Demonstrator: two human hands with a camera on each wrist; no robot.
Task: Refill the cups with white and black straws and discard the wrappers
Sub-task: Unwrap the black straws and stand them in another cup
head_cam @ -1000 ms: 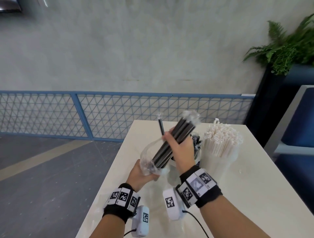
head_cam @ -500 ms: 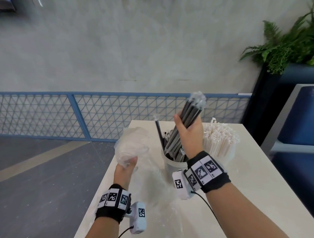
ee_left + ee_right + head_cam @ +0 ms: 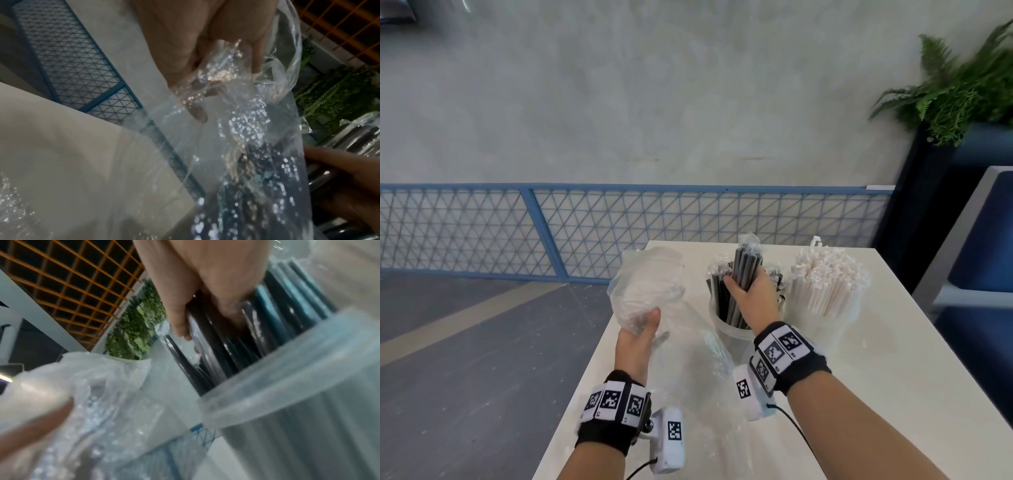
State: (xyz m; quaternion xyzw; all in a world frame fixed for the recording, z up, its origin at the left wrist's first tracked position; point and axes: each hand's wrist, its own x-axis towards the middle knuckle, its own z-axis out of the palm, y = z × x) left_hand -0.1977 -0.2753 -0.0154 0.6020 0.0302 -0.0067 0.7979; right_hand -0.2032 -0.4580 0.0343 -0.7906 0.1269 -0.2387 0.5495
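**Head view: black straws going into the cup**

Head view shows the right hand (image 3: 751, 294) wrapped around a bundle of black straws (image 3: 746, 263), the lower ends already down inside the clear cup (image 3: 726, 334) on the white table (image 3: 876, 394). The right wrist view confirms fingers curled round the dark straws just above the cup rim. Thin clear film shows at the top of the bundle. Just beside, to the right, a second cup (image 3: 835, 318) is packed full of white straws (image 3: 825, 284).

The left hand (image 3: 638, 337) is raised over the table's left side, gripping a crumpled clear plastic wrapper (image 3: 647, 281); the left wrist view shows fingers pinching the film. More clear plastic (image 3: 698, 394) lies on the table between the forearms.

The step in hand looks to be seating the black straws; the white cup appears done. Next, the right hand would need to let go so the bundle settles among the straws already in the cup, without tipping the light cup. Then the wrapper in the left hand, and the plastic on the table, must go to a bin, which no view shows.
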